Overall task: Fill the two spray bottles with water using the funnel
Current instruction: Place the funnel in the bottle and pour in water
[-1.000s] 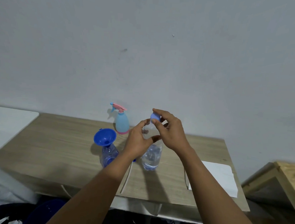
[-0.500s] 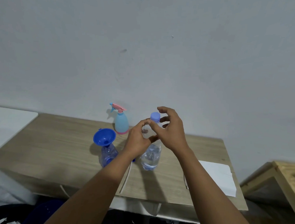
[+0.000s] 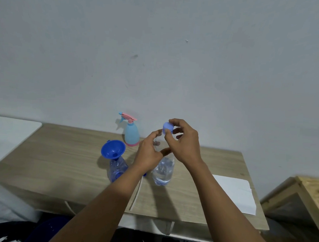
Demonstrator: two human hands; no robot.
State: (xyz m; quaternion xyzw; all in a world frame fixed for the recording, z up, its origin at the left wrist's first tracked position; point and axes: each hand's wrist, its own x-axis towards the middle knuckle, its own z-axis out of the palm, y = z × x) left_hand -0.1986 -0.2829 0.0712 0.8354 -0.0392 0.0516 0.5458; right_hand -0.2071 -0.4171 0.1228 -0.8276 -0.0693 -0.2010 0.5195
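A clear water bottle (image 3: 162, 173) stands upright on the wooden table (image 3: 62, 153), about half full. My left hand (image 3: 148, 153) wraps around its upper part. My right hand (image 3: 185, 142) pinches its light blue cap (image 3: 168, 127) at the top with thumb and fingers. To the left stands a clear blue spray bottle (image 3: 117, 169) without its head, a blue funnel (image 3: 113, 149) sitting in its neck. A light blue spray bottle with a pink trigger head (image 3: 131, 132) stands at the back by the wall.
A white sheet of paper (image 3: 236, 193) lies at the table's right end. A thin white tube (image 3: 135, 194) lies on the table under my left forearm. A wooden crate (image 3: 301, 200) stands to the right, a white surface (image 3: 8, 132) to the left.
My right hand's fingers let go of the cap and then closed on it again, as in twisting. The left hand kept its hold on the bottle. The view shifted slightly.
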